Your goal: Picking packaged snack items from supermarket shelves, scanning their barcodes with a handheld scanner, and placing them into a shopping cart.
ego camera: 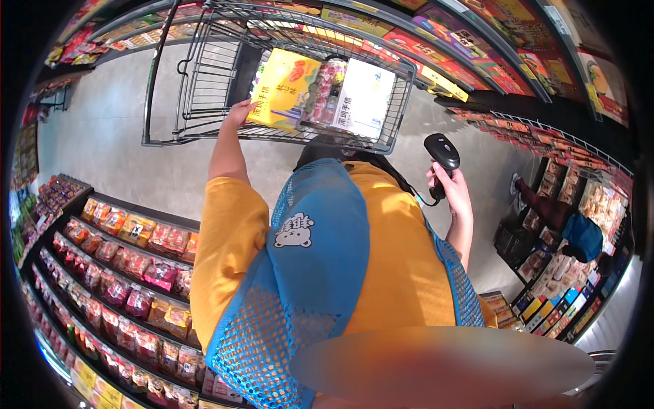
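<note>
My left hand touches the near left corner of a yellow gift box in a wire shopping cart; its fingertips are partly hidden at the box edge, so its grip is unclear. Beside that box lie clear containers of wrapped red items, then a white box with dark writing. My right hand, off to the right of the cart, is closed round the handle of a black handheld barcode scanner, its head upward. A black cord runs from the scanner's side towards my body.
Shelves of packaged snacks stand at the lower left. Beyond the cart are shelves of colourful boxes. At the right, a person in a blue top is by a food display, with a black basket nearby. Grey floor shows around the cart.
</note>
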The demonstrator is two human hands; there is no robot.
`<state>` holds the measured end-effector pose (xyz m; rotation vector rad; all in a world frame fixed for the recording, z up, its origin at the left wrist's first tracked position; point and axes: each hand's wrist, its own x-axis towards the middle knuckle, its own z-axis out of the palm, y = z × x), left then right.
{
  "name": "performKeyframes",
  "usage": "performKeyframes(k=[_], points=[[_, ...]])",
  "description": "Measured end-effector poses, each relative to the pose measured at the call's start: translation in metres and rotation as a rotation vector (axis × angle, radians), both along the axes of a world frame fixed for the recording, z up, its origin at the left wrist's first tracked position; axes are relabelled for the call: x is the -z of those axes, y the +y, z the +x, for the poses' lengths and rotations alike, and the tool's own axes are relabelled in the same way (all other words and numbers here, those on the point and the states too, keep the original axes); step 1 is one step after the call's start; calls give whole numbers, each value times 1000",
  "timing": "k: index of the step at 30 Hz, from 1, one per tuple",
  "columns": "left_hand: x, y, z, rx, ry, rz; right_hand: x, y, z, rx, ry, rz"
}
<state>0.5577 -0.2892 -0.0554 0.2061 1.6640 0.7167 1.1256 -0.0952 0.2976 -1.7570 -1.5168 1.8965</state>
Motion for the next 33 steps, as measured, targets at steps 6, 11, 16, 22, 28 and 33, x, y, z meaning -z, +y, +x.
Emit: performKeyframes(k=[6, 11, 16, 22, 28, 33], points=[[0, 37, 10, 449, 867, -301, 0, -6, -8, 14, -5, 24], [2, 14, 31, 565, 921, -180, 2, -8, -23, -1, 46, -7], [-15, 55, 140, 743, 543, 364, 22, -16, -9, 27, 73, 20], [-61, 68, 250, 1113, 396, 414, 39, -4, 6, -42, 120, 14], [-88, 102, 283, 1429, 526, 87, 43, 34, 48, -83, 250, 78], [-106, 155, 331, 1188, 506, 335, 36, 64, 109, 24, 172, 117]])
